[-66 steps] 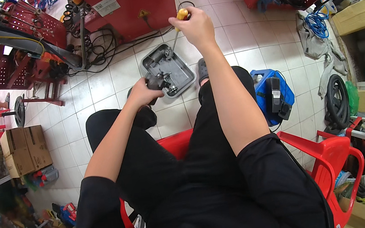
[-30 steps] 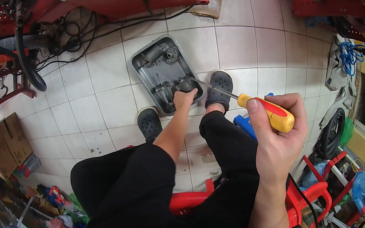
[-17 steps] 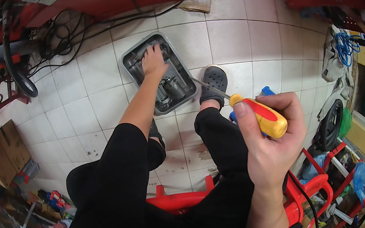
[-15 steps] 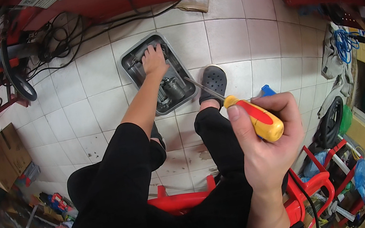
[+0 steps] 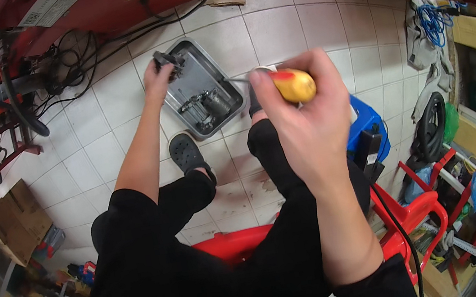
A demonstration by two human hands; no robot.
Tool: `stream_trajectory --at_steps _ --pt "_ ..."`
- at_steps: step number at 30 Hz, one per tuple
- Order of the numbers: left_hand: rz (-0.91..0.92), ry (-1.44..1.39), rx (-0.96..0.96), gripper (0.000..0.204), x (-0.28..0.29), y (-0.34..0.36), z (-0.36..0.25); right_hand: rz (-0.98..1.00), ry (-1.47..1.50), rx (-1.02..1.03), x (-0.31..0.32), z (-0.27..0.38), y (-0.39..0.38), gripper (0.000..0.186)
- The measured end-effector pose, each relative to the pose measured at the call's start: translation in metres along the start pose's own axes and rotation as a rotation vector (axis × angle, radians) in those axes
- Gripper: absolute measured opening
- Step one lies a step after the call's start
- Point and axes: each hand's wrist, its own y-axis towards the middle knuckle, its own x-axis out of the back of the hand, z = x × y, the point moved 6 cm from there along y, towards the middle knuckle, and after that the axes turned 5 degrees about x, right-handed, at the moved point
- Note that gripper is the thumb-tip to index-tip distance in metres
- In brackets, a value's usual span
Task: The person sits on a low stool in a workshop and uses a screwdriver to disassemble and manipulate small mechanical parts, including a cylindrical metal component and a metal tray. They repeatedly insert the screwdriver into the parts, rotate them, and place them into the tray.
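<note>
My left hand (image 5: 157, 85) is closed around a dark grey metal machine part (image 5: 168, 64), lifted at the far left rim of a grey tray (image 5: 203, 69). Several metal parts (image 5: 206, 108), some cylindrical and motor-like, lie in the near half of that tray. In my right hand (image 5: 314, 114) is a screwdriver (image 5: 296, 84) with a yellow and red handle. Its thin shaft points left, and the tip appears over or near the tray's right side; whether it touches anything I cannot tell.
A red machine (image 5: 102, 14) with black cables (image 5: 108, 50) stands beyond the tray. My dark clogs (image 5: 187, 151) are close to it. To the right are a blue object (image 5: 366, 127), a red plastic chair (image 5: 409, 214) and cluttered tools. A cardboard box (image 5: 18, 221) sits at left.
My left hand has gone from inside the tray to its left rim, now holding up the metal part. My right hand has moved farther up with the screwdriver. The view has shifted.
</note>
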Motion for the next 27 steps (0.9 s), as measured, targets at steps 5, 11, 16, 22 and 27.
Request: stream_trajectory --at_steps 5,11,16,22,27 --pt "0.115 -0.529 0.153 0.044 0.006 -0.059 -0.075 0.084 -0.183 0.098 -0.009 0.006 -0.009 0.027" --pt "0.422 -0.807 0.072 0.066 -0.015 -0.157 -0.198 0.092 -0.213 0.235 -0.014 0.025 -0.027 0.028" --pt "0.448 -0.834 0.020 0.069 -0.031 -0.257 -0.239 0.106 -0.202 0.313 -0.018 0.031 -0.042 0.029" --pt "0.309 -0.936 -0.051 0.061 -0.004 -0.296 -0.233 0.117 -0.131 0.344 -0.015 0.026 -0.040 0.031" --pt "-0.002 -1.030 -0.012 0.050 0.038 -0.257 -0.197 0.143 -0.178 0.327 -0.023 0.016 -0.037 0.031"
